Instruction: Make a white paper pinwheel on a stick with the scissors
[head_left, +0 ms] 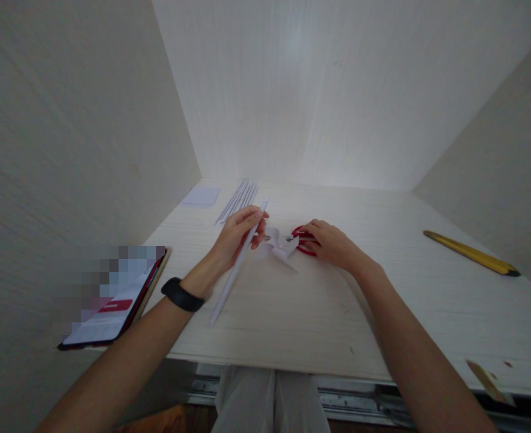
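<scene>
My left hand [239, 236] is closed round a long thin white paper stick [236, 269] that slants from the desk's middle toward its front edge. My right hand [331, 242] rests on a pair of red-handled scissors [302, 239], fingers curled over the handles. Between the two hands lies a small white piece of paper [279, 245]. A black band sits on my left wrist.
Several more white paper sticks [238, 201] and a white paper sheet [201, 196] lie at the back left. A phone [112, 307] leans at the left edge. A yellow ruler [470, 252] lies at the right, near the side wall. White walls enclose the wooden desk [382, 313].
</scene>
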### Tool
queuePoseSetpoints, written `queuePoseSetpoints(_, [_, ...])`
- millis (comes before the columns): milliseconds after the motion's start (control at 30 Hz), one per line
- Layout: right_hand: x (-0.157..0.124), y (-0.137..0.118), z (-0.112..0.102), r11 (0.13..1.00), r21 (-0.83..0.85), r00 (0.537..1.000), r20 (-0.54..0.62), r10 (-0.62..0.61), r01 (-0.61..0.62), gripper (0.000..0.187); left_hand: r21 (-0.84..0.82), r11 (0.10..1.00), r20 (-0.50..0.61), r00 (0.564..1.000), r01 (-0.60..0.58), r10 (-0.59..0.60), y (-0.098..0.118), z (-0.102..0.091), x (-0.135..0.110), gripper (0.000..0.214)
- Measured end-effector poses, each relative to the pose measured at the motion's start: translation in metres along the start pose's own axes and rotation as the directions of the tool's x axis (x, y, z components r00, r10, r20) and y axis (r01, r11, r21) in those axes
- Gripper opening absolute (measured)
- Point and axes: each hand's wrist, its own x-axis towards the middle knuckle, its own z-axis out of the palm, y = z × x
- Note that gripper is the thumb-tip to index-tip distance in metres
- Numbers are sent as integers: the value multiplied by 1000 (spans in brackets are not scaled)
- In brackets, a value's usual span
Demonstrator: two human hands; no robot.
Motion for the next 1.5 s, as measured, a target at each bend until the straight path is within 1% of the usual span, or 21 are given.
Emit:
queuePoseSetpoints(100, [1,3,2,999,9,999,-13,31,-31,27,-7,1000,-4,1000,-8,8,0,-1,0,31])
queuePoseSetpoints(200, [0,10,2,994,44,992,-80,102,-99,30,-6,1000,-11,1000,-27,27,0,-2,0,33])
queuePoseSetpoints(300, [-1,16,-1,985,100,962,-221,157,-138,34,-25,990,-53,989,-136,135,3,-3,-2,33])
queuePoseSetpoints(367, [-1,18,-3,974,184,923,-334,191,-135,35,-17,965,-102,961,-261,258,9,-4,-3,31])
queuePoseSetpoints(433, [0,16,-5,954,276,878,-420,230,-118,33,27,917,-151,906,-397,396,15,-4,-3,27])
queuePoseSetpoints(533, [2,12,-6,929,359,831,-488,267,-88,29,99,831,-191,810,-547,555,23,-5,-5,24])
queuePoseSetpoints(567, [3,10,-6,926,369,816,-509,274,-81,29,141,792,-195,768,-593,610,25,-6,-5,23])
queuePoseSetpoints(600, [4,8,-6,925,373,801,-529,280,-77,29,198,738,-191,713,-645,675,26,-7,-6,22])
queuePoseSetpoints(700, [6,3,-9,919,384,754,-577,314,-89,28,428,582,-152,579,-692,801,27,-10,-8,16])
queuePoseSetpoints(767, [6,0,-12,907,415,735,-593,329,-72,28,604,436,-50,514,-667,856,25,-13,-9,15])
queuePoseSetpoints(800, [5,-1,-13,901,431,728,-601,328,-50,28,694,344,25,499,-632,866,24,-14,-9,15])
queuePoseSetpoints(833, [5,-3,-15,897,442,722,-613,321,-23,29,775,249,102,503,-581,858,23,-15,-8,15])
queuePoseSetpoints(867, [5,-4,-16,894,448,720,-622,308,5,29,835,159,168,519,-527,838,21,-17,-7,16])
queuePoseSetpoints(900, [4,-6,-16,894,447,723,-627,291,29,28,875,90,212,544,-476,812,19,-18,-6,16])
queuePoseSetpoints(933, [4,-7,-17,896,443,730,-626,273,44,28,898,48,236,569,-438,788,16,-18,-4,16])
queuePoseSetpoints(967, [4,-8,-16,899,436,741,-620,258,52,27,910,26,243,583,-414,775,13,-19,-3,16])
queuePoseSetpoints(1100, [3,-9,-12,919,393,807,-552,209,30,25,933,5,245,645,-361,724,0,-21,3,16])
queuePoseSetpoints(1167, [1,-9,-10,937,348,830,-527,181,17,25,931,13,251,665,-366,703,-6,-21,5,16])
queuePoseSetpoints(1300, [-4,-11,-13,969,249,833,-537,133,5,26,928,23,263,694,-373,670,-11,-21,6,18])
queuePoseSetpoints(1433, [-7,-14,-15,987,158,836,-544,67,24,26,937,35,249,732,-349,634,-11,-20,6,24])
queuePoseSetpoints(1500, [-7,-15,-16,993,118,830,-556,48,22,26,943,37,238,748,-331,620,-11,-20,6,27])
